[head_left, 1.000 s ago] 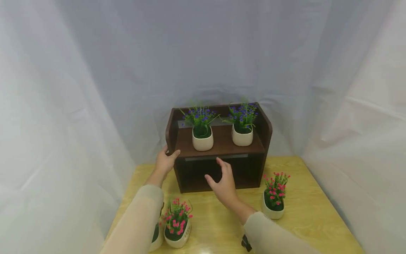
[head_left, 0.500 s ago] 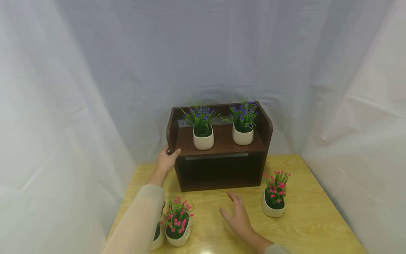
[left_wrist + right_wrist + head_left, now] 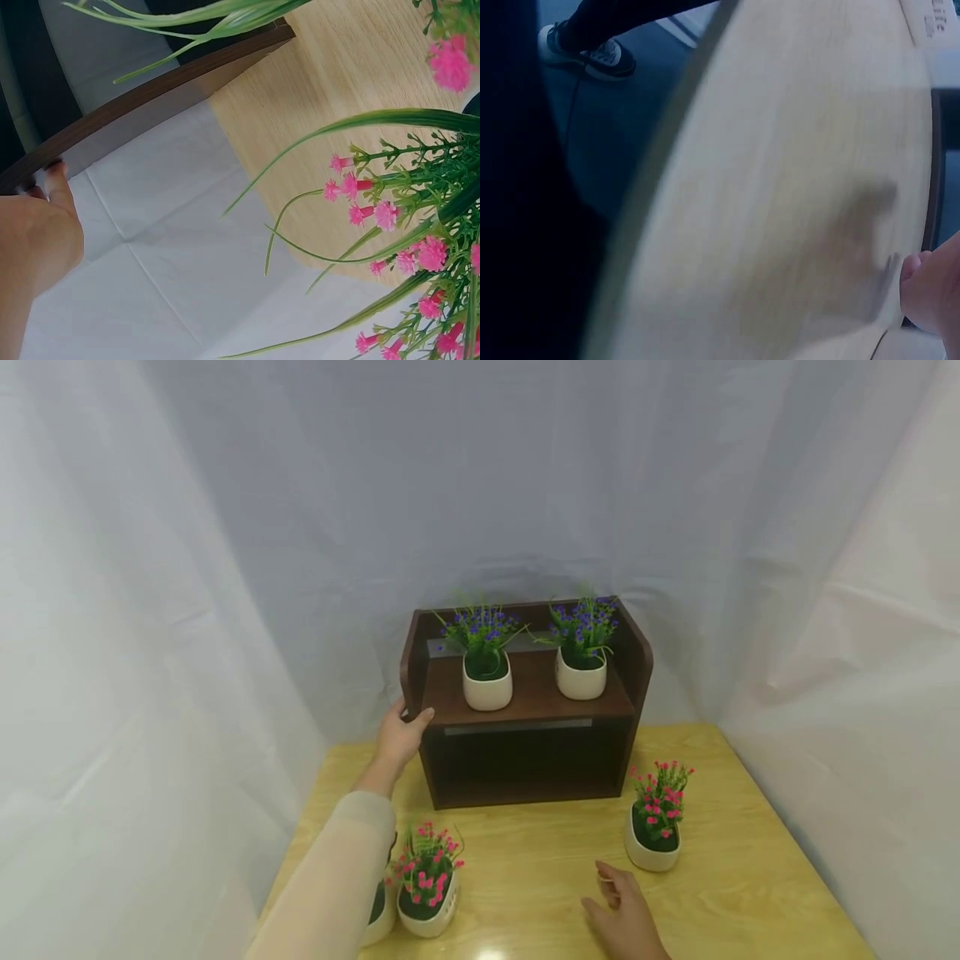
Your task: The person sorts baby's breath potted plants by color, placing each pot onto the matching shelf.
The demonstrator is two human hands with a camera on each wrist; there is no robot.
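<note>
Meanwhile, left hand point(image 3: 400, 735) gripping the left side panel of the dark wooden shelf point(image 3: 529, 739) at the back of the yellow table point(image 3: 738, 877); right hand point(image 3: 624, 920) released, fingers relaxed above the tabletop, near a white pot of pink flowers point(image 3: 655, 817). Two blue-flowered pots point(image 3: 488, 660) on the upper shelf.

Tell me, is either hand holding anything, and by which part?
The left hand grips the dark wooden shelf by its left side panel. The right hand holds nothing.

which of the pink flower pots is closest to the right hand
The pink-flowered pot standing alone right of the shelf; the right hand lies just below-left of it.
</note>
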